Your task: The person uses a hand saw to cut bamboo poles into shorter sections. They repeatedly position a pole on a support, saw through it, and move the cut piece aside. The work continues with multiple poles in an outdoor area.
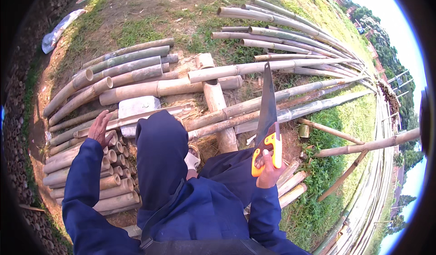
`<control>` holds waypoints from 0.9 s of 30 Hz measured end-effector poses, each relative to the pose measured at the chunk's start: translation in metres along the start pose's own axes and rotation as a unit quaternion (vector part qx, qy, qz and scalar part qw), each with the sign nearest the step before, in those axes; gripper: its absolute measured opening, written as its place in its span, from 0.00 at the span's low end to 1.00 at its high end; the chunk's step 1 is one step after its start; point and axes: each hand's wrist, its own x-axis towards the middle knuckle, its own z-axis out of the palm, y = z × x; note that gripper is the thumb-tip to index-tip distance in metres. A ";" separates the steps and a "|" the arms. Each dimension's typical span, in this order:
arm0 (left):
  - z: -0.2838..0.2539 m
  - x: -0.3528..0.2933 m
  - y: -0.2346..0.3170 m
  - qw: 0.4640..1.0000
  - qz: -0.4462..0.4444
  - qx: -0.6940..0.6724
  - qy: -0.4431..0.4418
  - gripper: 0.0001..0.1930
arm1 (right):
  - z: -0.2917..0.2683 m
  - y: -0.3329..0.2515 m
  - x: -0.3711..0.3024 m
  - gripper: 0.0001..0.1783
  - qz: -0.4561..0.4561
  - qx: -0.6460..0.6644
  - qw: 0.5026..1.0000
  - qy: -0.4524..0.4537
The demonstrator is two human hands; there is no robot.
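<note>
My right hand [270, 170] grips a handsaw [267, 105] by its yellow and dark handle. The blade stands nearly upright, its tip pointing away from me, in front of the long bamboo poles in this view. My left hand [101, 128], fingers apart and holding nothing, is over the pile at the left, beside a split bamboo piece [131, 120]; whether it touches it I cannot tell. A long bamboo pole [272, 67] lies with its near end by a bamboo post [215, 101]. My bent knees and dark blue clothing hide part of the ground.
Cut bamboo lengths [120, 196] are stacked at the left, with longer pieces [131, 57] beyond them. A white block-like bundle [138, 105] sits among them. More long poles [290, 28] fan out at far right. A pole frame [368, 147] stands at the right. A whitish sack [59, 31] lies far left.
</note>
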 end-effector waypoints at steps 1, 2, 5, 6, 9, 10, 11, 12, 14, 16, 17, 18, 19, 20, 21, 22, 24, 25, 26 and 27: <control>0.006 0.042 0.005 0.999 0.028 -0.004 0.021 0.38 | -0.005 -0.003 0.009 0.08 -0.013 0.022 1.000 0.013; 0.015 0.070 0.010 0.999 0.029 -0.006 0.038 0.35 | -0.011 -0.003 0.013 0.08 -0.024 0.029 0.999 0.029; 0.036 0.161 0.045 0.997 0.006 -0.053 0.061 0.29 | -0.026 -0.005 0.020 0.06 -0.035 0.062 0.994 0.087; 0.046 0.191 0.056 0.992 0.025 -0.071 0.098 0.29 | -0.033 -0.005 0.021 0.06 -0.037 0.064 0.992 0.103; 0.063 0.271 0.090 0.975 -0.057 -0.215 0.026 0.22 | -0.049 -0.010 0.021 0.05 -0.030 0.055 0.990 0.128; 0.082 0.296 0.099 0.982 -0.033 -0.186 0.008 0.19 | -0.059 -0.011 0.020 0.05 -0.026 0.043 0.989 0.141; 0.085 0.311 0.111 0.988 -0.015 -0.151 -0.011 0.17 | -0.066 -0.008 0.017 0.06 -0.014 0.034 0.988 0.150; 0.087 0.327 0.123 0.990 -0.040 -0.120 -0.058 0.17 | -0.073 -0.002 0.017 0.06 -0.008 0.038 0.987 0.157; 0.077 0.349 0.190 0.982 -0.076 -0.060 -0.162 0.17 | -0.099 0.003 0.003 0.06 0.000 0.008 0.980 0.201; 0.081 0.365 0.216 0.986 -0.029 -0.078 -0.147 0.20 | -0.120 0.006 -0.015 0.06 0.016 -0.030 0.972 0.231; 0.085 0.368 0.220 0.986 -0.006 -0.080 -0.146 0.21 | -0.123 0.010 -0.022 0.06 0.028 -0.051 0.972 0.227; 0.090 0.380 0.219 0.987 0.004 -0.069 -0.143 0.23 | -0.127 0.010 -0.024 0.06 0.040 -0.072 0.971 0.226; 0.091 0.390 0.216 0.985 0.022 -0.070 -0.154 0.25 | -0.132 0.014 -0.035 0.07 0.063 -0.089 0.966 0.233; 0.088 0.402 0.220 0.982 0.031 -0.066 -0.177 0.25 | -0.138 0.018 -0.042 0.06 0.064 -0.107 0.967 0.222; 0.096 0.424 0.204 0.980 0.067 -0.052 -0.178 0.24 | -0.140 0.017 -0.042 0.07 0.067 -0.122 0.968 0.209; 0.093 0.435 0.207 0.975 0.096 -0.087 -0.178 0.24 | -0.140 0.011 -0.047 0.08 0.085 -0.100 0.967 0.220; 0.093 0.476 0.199 0.970 0.125 -0.114 -0.176 0.24 | -0.145 0.009 -0.053 0.10 0.069 -0.067 0.968 0.233; 0.096 0.503 0.186 0.965 0.155 -0.138 -0.161 0.23 | -0.143 0.002 -0.053 0.10 0.073 -0.041 0.964 0.251; 0.097 0.516 0.202 0.971 0.169 -0.093 -0.144 0.22 | -0.151 0.004 -0.061 0.11 0.080 -0.056 0.963 0.251; 0.094 0.535 0.211 0.970 0.176 -0.081 -0.148 0.21 | -0.151 -0.004 -0.068 0.12 0.077 -0.043 0.963 0.254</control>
